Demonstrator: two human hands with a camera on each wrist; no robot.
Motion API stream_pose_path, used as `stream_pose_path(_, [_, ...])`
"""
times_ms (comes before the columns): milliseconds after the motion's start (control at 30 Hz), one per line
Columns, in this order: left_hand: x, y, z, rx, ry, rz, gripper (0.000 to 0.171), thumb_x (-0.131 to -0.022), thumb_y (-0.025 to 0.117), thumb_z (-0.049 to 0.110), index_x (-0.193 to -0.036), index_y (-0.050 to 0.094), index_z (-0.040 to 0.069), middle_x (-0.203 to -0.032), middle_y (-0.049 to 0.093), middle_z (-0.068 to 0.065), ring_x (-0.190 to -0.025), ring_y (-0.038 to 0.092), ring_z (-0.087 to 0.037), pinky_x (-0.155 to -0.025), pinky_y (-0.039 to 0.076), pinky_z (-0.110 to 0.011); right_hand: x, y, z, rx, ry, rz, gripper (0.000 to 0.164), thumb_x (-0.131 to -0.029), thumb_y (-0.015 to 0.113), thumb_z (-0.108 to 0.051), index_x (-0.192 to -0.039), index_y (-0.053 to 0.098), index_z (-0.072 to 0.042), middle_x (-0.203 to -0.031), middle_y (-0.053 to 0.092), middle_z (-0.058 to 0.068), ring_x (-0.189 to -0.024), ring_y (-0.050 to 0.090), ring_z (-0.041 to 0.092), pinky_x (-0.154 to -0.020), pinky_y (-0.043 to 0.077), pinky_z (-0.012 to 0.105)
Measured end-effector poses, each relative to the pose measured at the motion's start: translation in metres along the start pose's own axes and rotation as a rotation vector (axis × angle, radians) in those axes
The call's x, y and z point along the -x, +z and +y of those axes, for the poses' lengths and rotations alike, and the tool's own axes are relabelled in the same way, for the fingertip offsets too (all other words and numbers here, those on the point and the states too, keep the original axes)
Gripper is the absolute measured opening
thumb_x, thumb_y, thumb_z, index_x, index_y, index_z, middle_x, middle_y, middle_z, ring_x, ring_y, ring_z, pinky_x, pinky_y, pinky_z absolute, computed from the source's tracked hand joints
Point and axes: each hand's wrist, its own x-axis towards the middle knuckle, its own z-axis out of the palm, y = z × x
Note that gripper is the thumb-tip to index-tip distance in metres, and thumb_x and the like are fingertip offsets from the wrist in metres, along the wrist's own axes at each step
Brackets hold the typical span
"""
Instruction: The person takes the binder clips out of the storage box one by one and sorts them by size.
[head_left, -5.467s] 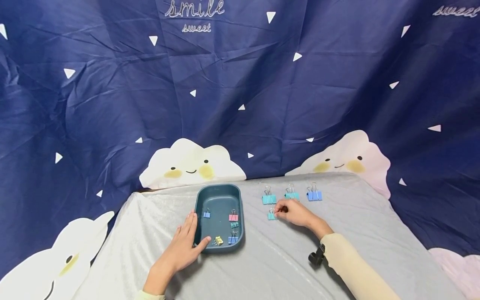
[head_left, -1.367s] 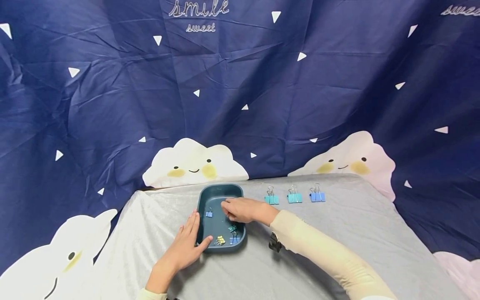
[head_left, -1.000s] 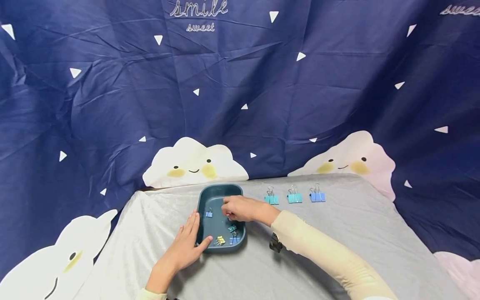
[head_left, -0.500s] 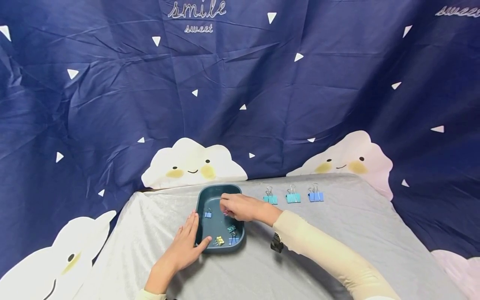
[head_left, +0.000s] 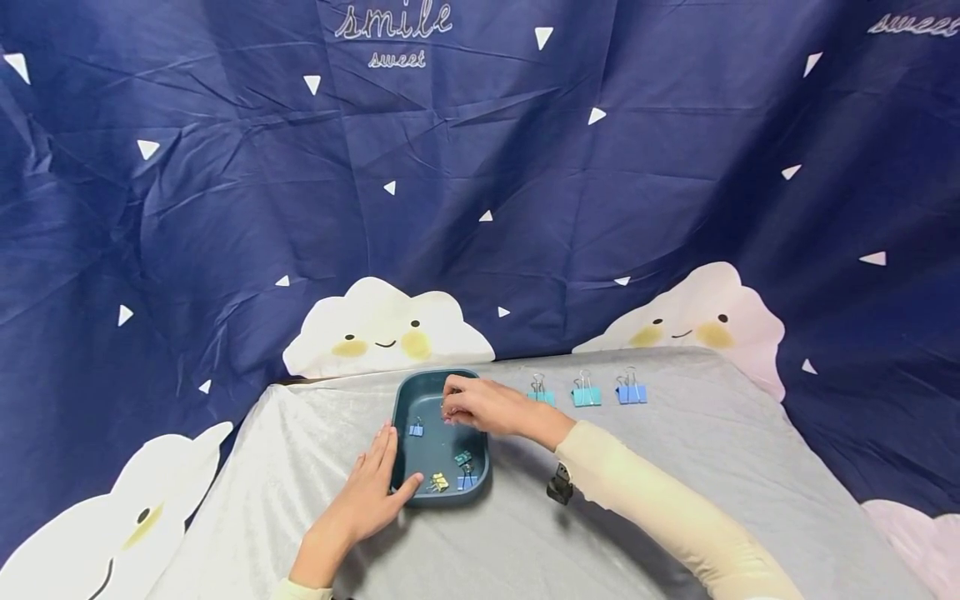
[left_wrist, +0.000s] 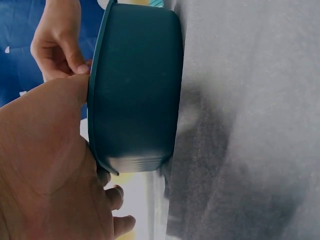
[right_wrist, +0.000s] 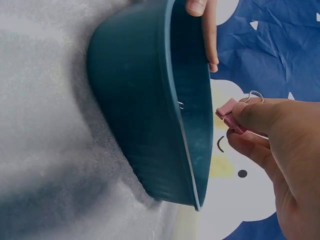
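Observation:
My right hand (head_left: 480,406) pinches a pink binder clip (right_wrist: 231,114) between thumb and fingers, raised above the dark teal bin (right_wrist: 125,90). The clip's wire handle stands up by the fingertips in the right wrist view. With fingers straight along the bin's left wall and thumb on its near rim, my left hand (head_left: 365,492) rests on the bin (head_left: 429,498). Inside lie a small blue binder clip (head_left: 416,431) at left, yellow clips (head_left: 438,482) near the front, a small teal clip (head_left: 462,458) and another blue clip (head_left: 467,482) at right. My right hand hides part of the bin's floor.
Three larger binder clips stand in a row on the grey cloth (head_left: 570,533) right of the bin: a teal one (head_left: 542,398), another teal one (head_left: 587,397) and a blue one (head_left: 632,394). A navy curtain (head_left: 450,167) hangs behind the table.
My right hand has gone from the small teal clip on the cloth to the bin, and has picked up the pink clip. That teal clip no longer shows on the cloth. Left hand stays.

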Motion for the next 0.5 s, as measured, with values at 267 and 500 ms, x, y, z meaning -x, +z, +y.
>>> stream_pose_path(267, [0.001, 0.001, 0.0, -0.013, -0.009, -0.002, 0.093, -0.107, 0.058, 0.054, -0.169, 0.017, -0.002, -0.179, 0.012, -0.02, -0.166, 0.015, -0.039, -0.13, 0.018, -0.069, 0.005, -0.009, 0.003, -0.009, 0.082, 0.014, 0.013, -0.103, 0.071, -0.008, -0.111, 0.079, -0.013, -0.112, 0.067, -0.001, -0.101, 0.069, 0.01, -0.091, 0.059, 0.025])
stream_pose_path(500, [0.0, 0.001, 0.002, -0.042, -0.012, 0.007, 0.093, -0.107, 0.057, 0.055, -0.169, 0.019, -0.002, -0.178, 0.015, -0.021, -0.166, 0.015, -0.04, -0.13, 0.018, -0.069, 0.01, -0.021, 0.006, -0.043, 0.103, 0.072, 0.018, -0.101, 0.068, 0.001, -0.109, 0.079, -0.01, -0.114, 0.071, 0.001, -0.105, 0.072, 0.013, -0.095, 0.06, 0.028])
